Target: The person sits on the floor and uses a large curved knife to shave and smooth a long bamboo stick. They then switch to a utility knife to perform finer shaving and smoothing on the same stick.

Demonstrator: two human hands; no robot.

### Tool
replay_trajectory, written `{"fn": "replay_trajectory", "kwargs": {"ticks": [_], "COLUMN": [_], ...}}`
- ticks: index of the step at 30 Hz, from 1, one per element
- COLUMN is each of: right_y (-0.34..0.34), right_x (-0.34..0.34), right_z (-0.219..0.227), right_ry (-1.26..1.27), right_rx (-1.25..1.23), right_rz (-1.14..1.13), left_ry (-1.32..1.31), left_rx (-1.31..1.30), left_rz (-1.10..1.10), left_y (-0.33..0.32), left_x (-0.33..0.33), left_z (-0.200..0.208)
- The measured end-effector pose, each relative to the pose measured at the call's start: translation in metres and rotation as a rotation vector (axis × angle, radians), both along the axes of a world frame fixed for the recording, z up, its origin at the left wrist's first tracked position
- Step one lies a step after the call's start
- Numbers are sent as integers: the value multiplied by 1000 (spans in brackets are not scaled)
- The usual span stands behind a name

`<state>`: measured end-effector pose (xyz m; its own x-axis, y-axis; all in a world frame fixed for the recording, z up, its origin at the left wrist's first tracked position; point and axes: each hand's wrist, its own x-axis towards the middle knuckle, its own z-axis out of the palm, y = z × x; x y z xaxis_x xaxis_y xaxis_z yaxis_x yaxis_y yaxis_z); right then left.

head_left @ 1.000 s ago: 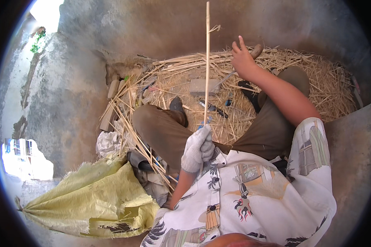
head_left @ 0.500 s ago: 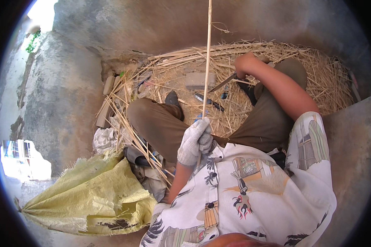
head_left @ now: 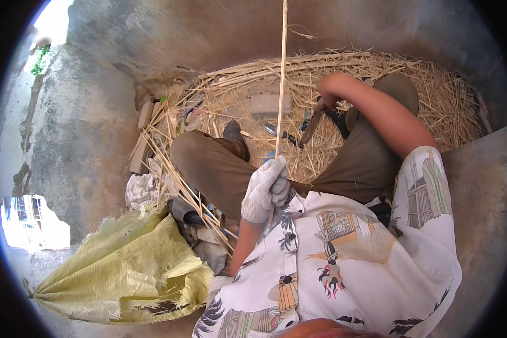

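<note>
Head view: the fingers point(head_left: 280, 188) of the left hand point(head_left: 265, 191), in a pale knitted glove, are clenched around a long pale stick point(head_left: 283, 79). The stick stands nearly upright from this fist, running out past the upper edge, with a thin curled strand point(head_left: 302, 32) hanging off it near the top. Its lower end shows below the fist, against the patterned shirt point(head_left: 360, 270). The bare right hand point(head_left: 333, 89) is bent over near the right knee, grasping a bladed tool point(head_left: 312, 125) whose blade slants down and to the left, apart from the stick; the fingertips of that hand are largely hidden. Between the legs in brown trousers point(head_left: 205, 163) are a grey brick point(head_left: 270, 105) and, nearer the body, a dark slender object point(head_left: 281, 134). Loose straw point(head_left: 445, 112) covers the ground, piled thickest along the far wall point(head_left: 231, 34) and to the right. Beside the left leg lie more thin strips point(head_left: 194, 200), a crumpled white sheet point(head_left: 142, 190) and, farther out, a frayed yellow sack point(head_left: 124, 259).
</note>
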<state>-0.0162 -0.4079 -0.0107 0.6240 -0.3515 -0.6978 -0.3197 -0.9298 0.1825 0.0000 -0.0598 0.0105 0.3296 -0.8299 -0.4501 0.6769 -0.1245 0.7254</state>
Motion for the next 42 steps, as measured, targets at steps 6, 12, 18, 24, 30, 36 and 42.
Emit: {"fn": "replay_trajectory", "kwargs": {"ticks": [6,12,18,24,30,36,42], "right_y": [-5,2,-2,14,2,9,-54], "right_x": [4,4,1,-3,3,3,-50], "right_z": [-6,1,-2,-14,-63,21,77], "right_ry": [-28,-44,-11,78,437,73,-719], "right_rx": [90,82,63,13,87,-108,-261], "right_rz": [-53,-16,-30,79,-22,-82,-552], "left_ry": [12,0,1,-28,-26,-67,165], "left_rx": [-20,13,36,58,27,70,-77], "left_rz": [-11,-13,-29,-25,-26,72,64], "left_y": [1,-1,-4,-3,-8,-5,1], "left_x": [3,3,3,1,-3,-4,17], "left_z": [-5,-7,-7,-3,7,13,-2]}}
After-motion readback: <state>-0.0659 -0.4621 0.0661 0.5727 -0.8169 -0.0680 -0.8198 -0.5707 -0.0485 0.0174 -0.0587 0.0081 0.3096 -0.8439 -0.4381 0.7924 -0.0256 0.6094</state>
